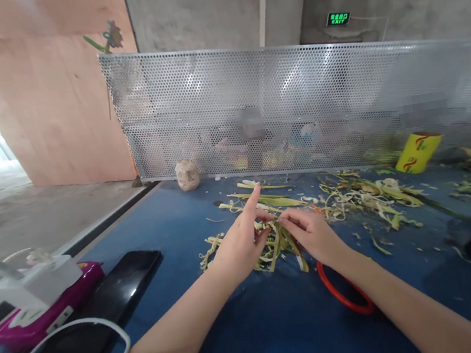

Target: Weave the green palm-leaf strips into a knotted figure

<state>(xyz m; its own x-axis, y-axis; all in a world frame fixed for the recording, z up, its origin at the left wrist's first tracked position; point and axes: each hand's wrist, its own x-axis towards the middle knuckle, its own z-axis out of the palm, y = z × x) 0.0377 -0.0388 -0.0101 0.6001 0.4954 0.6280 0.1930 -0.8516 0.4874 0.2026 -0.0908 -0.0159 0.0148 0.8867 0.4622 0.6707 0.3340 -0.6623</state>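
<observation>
Head view: the left hand (pixel 242 238) and the right hand (pixel 314 234) converge at the fingertips, nearly touching, above a dark-blue, flat tabletop (pixel 245 348). The right thumb and index finger are pinched on the upper end of a bundle of narrow, yellow-green, leaf-like plant strips (pixel 279 243). The left index finger points up and forward, clear of the bundle; whether the left thumb and other fingers grip the same end cannot be told. Governing relation: the bundle lies between and directly below the fingertips, its long axis running from the pinch point back toward the body side of the hands, with the free ends fanned out. Neither hand is clearly nearer the upper end; the rightmost free end lies nearer the right hand. Curled, pale-green plant shreds (pixel 208 253) lie just to the left of the left hand. A loose heap of green and whitish plant strips (pixel 386 200) lies forward and right of the right hand. A smooth, red, curved ring (pixel 353 306) rests just beside the right forearm, on the body side of the right hand, partly hidden.
</observation>
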